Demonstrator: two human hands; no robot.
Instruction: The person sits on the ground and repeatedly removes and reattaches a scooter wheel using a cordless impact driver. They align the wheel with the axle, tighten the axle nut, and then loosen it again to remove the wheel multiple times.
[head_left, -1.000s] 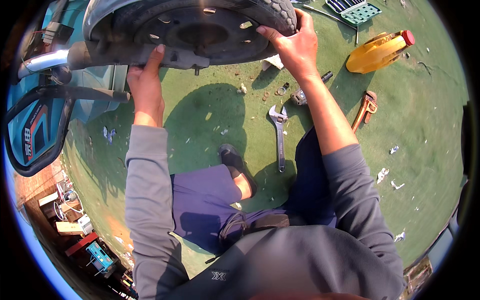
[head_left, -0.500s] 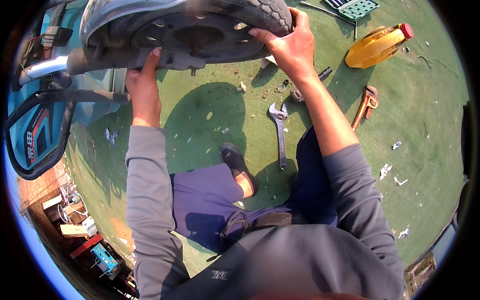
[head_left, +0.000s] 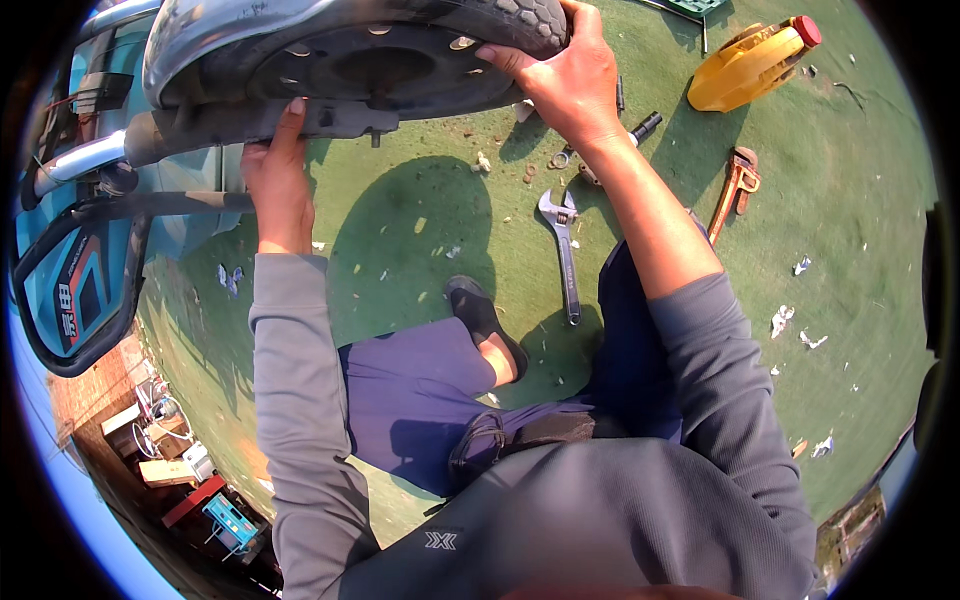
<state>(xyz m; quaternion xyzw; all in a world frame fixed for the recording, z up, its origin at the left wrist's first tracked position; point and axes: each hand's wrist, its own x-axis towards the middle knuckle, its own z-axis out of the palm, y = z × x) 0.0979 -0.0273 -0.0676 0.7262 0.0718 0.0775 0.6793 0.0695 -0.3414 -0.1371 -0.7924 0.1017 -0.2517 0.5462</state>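
A black wheel [head_left: 390,66] with a knobbly tyre sits at the top of the view, partly cut off. A silver-grey fender [head_left: 172,52] curves round its left side. Along its near side runs a dark fork leg [head_left: 335,119], with a short stub poking out at its end. My left hand [head_left: 280,195] is closed round that fork leg, thumb on top and fingers hidden below. The tyre's right side is in the grip of my right hand [head_left: 575,88], its thumb lying across the sidewall.
Left stands a blue vehicle body [head_left: 62,285] with a black tubular bar [head_left: 130,300]. On the green ground lie an adjustable wrench [head_left: 564,255], a pipe wrench [head_left: 736,190], a yellow jug [head_left: 745,72] with a red cap, small metal parts and litter. Boxes [head_left: 165,440] lie lower left.
The wheel and fork leg have shifted slightly left and up in view, along with both hands. My grip looks the same. The view itself has also tilted a little.
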